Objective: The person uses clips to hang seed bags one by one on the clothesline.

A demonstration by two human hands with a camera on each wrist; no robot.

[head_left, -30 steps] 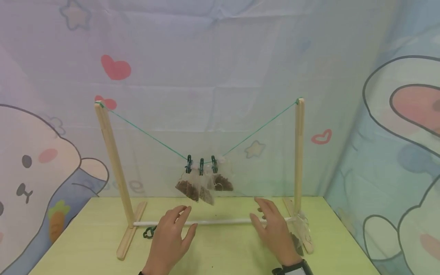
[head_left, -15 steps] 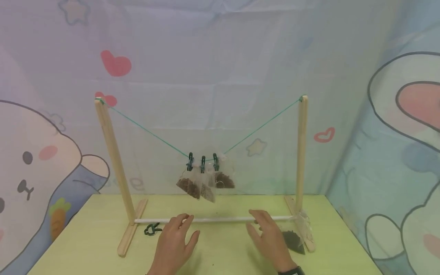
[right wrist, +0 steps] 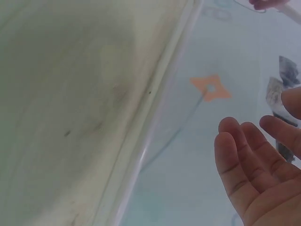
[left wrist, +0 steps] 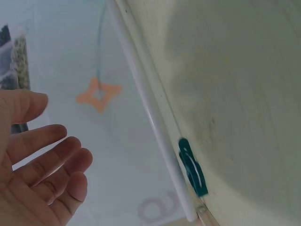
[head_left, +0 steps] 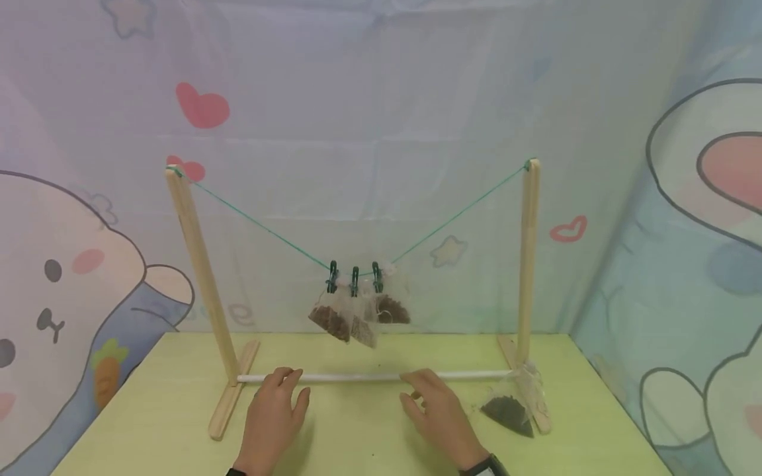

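My left hand (head_left: 270,413) hovers over the table near the left part of the white rod (head_left: 357,377), fingers loosely bent and holding nothing. In the left wrist view a green clothespin (left wrist: 192,167) lies close to the rod's end; the hand hides it in the head view. My right hand (head_left: 439,416) is also bare, its fingers relaxed near the rod, right of the middle. To its right a sheer bag with dark grains (head_left: 507,413) lies against the stand's foot. Three green clothespins (head_left: 354,281) hold sheer bags of brown and pale grains (head_left: 333,319) on the sagging green string (head_left: 262,225).
Two wooden posts, the left post (head_left: 202,274) and the right post (head_left: 527,264), carry the string and stand on wooden feet on the pale yellow table (head_left: 333,443). A printed cloth (head_left: 369,132) hangs behind and at the sides.
Both hands have shifted to the left, the left one covering the loose clothespin and the right one uncovering the bag by the right foot. The hanging bags stay on the string.
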